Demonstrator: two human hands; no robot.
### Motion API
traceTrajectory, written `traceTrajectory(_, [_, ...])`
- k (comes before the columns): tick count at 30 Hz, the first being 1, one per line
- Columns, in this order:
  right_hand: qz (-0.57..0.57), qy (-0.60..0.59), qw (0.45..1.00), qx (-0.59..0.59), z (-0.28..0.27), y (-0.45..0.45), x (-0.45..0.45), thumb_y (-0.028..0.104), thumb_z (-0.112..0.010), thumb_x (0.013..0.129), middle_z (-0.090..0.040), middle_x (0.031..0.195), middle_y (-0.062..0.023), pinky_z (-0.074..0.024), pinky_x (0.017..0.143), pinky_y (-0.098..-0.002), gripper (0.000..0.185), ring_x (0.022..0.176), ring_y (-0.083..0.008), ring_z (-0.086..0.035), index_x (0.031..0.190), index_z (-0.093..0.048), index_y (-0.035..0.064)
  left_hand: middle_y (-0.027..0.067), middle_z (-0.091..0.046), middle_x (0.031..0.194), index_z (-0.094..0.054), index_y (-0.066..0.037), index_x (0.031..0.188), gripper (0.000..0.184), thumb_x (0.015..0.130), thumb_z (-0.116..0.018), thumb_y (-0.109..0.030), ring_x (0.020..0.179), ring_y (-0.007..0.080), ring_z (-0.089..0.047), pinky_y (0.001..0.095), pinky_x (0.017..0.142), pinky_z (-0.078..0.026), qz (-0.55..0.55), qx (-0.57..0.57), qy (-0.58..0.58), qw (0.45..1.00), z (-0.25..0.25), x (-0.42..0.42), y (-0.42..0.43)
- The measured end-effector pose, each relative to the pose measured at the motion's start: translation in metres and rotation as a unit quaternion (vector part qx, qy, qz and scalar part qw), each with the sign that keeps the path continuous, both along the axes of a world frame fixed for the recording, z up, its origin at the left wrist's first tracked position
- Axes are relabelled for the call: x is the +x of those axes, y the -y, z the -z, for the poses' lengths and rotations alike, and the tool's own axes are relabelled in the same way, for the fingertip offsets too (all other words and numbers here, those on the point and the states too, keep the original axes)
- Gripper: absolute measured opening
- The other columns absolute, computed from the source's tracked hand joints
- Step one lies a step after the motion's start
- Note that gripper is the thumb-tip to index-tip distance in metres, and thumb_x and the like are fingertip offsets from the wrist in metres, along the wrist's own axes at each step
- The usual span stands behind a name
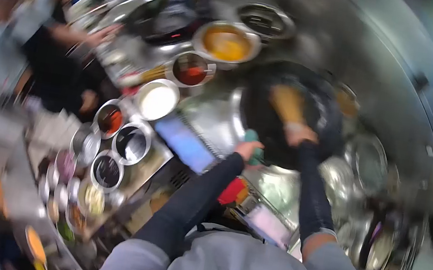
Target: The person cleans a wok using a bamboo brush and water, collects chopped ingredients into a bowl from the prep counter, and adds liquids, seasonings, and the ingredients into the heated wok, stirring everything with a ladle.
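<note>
A large dark wok (263, 94) sits on the stove in front of me. My right hand (301, 134) is closed around the handle end of a tan bamboo brush (287, 104), whose bristles point away from me inside the wok. At the wok's near left edge, my left hand (249, 151) grips a green cloth (253, 138). The image is blurred, so the wok's handle under the cloth cannot be made out.
Left of the wok stand pots with white liquid (157, 100), red contents (190, 69) and orange-yellow contents (226, 43). Small ingredient bowls (106, 172) line the left counter. Metal strainers (369, 163) lie right. Another person (57, 62) stands at the far left.
</note>
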State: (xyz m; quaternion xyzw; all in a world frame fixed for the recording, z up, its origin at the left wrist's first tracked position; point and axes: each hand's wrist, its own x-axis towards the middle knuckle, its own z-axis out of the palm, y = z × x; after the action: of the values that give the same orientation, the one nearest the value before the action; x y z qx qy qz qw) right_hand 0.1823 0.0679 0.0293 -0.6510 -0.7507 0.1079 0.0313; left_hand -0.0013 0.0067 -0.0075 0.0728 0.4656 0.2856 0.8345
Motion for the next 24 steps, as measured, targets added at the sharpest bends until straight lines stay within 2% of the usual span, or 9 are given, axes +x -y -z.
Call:
traceTrajectory(4, [-0.092, -0.23, 0.968, -0.049, -0.05, 0.063, 0.016, 0.031, -0.057, 0.076, -0.058, 0.099, -0.0172, -0.0417, 0.083, -0.0312, 0.049, 0.091, -0.0266, -0.057, 0.121, -0.045, 0.0165, 0.0058, -0.05, 0.072, -0.047, -0.011, 0.085, 0.02, 0.07, -0.058, -0.021, 0.064, 0.0217, -0.052, 0.0428, 0.061, -0.05, 0.005, 0.018, -0.01, 1.0, -0.021, 0.002, -0.007])
traceTrajectory(5, [-0.071, -0.137, 0.973, -0.173, -0.076, 0.062, 0.05, 0.034, -0.058, 0.075, -0.057, 0.103, -0.0155, -0.0394, 0.086, -0.0308, 0.049, 0.096, -0.0256, -0.055, 0.12, -0.047, 0.0182, 0.0059, -0.05, 0.072, -0.047, -0.011, 0.084, 0.02, 0.071, -0.058, -0.021, 0.063, 0.0214, -0.052, 0.0426, 0.06, -0.05, 0.002, 0.021, -0.031, 0.999, -0.019, 0.0, -0.002])
traceTrajectory(8, [0.186, 0.115, 0.971, -0.098, -0.124, 0.03, 0.149, 0.029, -0.054, 0.075, -0.059, 0.098, -0.0131, -0.0445, 0.078, -0.0362, 0.035, 0.089, -0.0238, -0.058, 0.107, -0.053, 0.0146, 0.0077, -0.05, 0.075, -0.048, -0.008, 0.088, 0.025, 0.068, -0.059, -0.02, 0.067, 0.0229, -0.053, 0.0426, 0.054, -0.05, -0.001, 0.005, -0.03, 1.0, -0.019, 0.001, -0.004])
traceTrajectory(10, [0.431, -0.031, 0.886, 0.17, -0.121, 0.016, 0.141, 0.032, -0.049, 0.077, -0.06, 0.092, -0.0166, -0.0461, 0.071, -0.04, 0.031, 0.085, -0.0304, -0.058, 0.101, -0.057, 0.0132, 0.0065, -0.049, 0.073, -0.047, -0.01, 0.087, 0.024, 0.069, -0.059, -0.021, 0.066, 0.0222, -0.052, 0.0418, 0.057, -0.05, 0.019, 0.012, -0.03, 0.999, -0.02, -0.001, -0.004])
traceTrajectory(15, [0.209, 0.123, 0.965, -0.1, -0.032, 0.01, -0.012, 0.033, -0.054, 0.073, -0.06, 0.097, -0.014, -0.0448, 0.078, -0.04, 0.035, 0.091, -0.0226, -0.058, 0.099, -0.06, 0.0112, 0.0063, -0.049, 0.076, -0.046, -0.011, 0.086, 0.023, 0.07, -0.058, -0.022, 0.072, 0.0229, -0.051, 0.0413, 0.059, -0.049, 0.026, 0.028, 0.001, 0.999, -0.022, -0.002, -0.005])
traceTrajectory(17, [0.004, -0.101, 0.994, -0.031, -0.07, 0.064, -0.031, 0.034, -0.054, 0.075, -0.059, 0.097, -0.0155, -0.044, 0.077, -0.0372, 0.044, 0.088, -0.0308, -0.057, 0.114, -0.051, 0.0158, 0.0066, -0.05, 0.079, -0.045, -0.011, 0.087, 0.024, 0.069, -0.058, -0.021, 0.073, 0.023, -0.051, 0.0408, 0.06, -0.049, 0.042, 0.03, 0.013, 0.999, -0.012, -0.003, -0.008])
traceTrajectory(19, [-0.069, -0.164, 0.966, -0.186, -0.086, 0.086, 0.037, 0.039, -0.053, 0.076, -0.059, 0.1, -0.015, -0.0434, 0.08, -0.0332, 0.043, 0.091, -0.0253, -0.057, 0.113, -0.053, 0.016, 0.0062, -0.05, 0.078, -0.045, -0.012, 0.087, 0.025, 0.069, -0.059, -0.022, 0.072, 0.023, -0.051, 0.0409, 0.06, -0.048, 0.024, 0.003, 0.003, 1.0, -0.016, -0.004, -0.005])
traceTrajectory(22, [0.183, 0.154, 0.961, -0.137, -0.15, 0.1, 0.135, 0.047, -0.054, 0.073, -0.057, 0.104, -0.0139, -0.0439, 0.079, -0.0368, 0.046, 0.092, -0.0271, -0.056, 0.109, -0.054, 0.0173, 0.0061, -0.05, 0.077, -0.045, -0.012, 0.087, 0.027, 0.07, -0.059, -0.026, 0.07, 0.023, -0.05, 0.0411, 0.061, -0.048, 0.047, 0.024, 0.011, 0.999, -0.015, -0.004, -0.007])
traceTrajectory(24, [0.435, 0.112, 0.89, 0.075, -0.173, 0.118, 0.163, 0.045, -0.053, 0.074, -0.056, 0.103, -0.0172, -0.0438, 0.079, -0.0378, 0.051, 0.093, -0.0286, -0.056, 0.111, -0.05, 0.0095, 0.0067, -0.051, 0.072, -0.047, -0.012, 0.083, 0.033, 0.07, -0.06, -0.039, 0.063, 0.022, -0.051, 0.0371, 0.059, -0.048, 0.083, 0.024, 0.011, 0.996, -0.017, -0.009, -0.009])
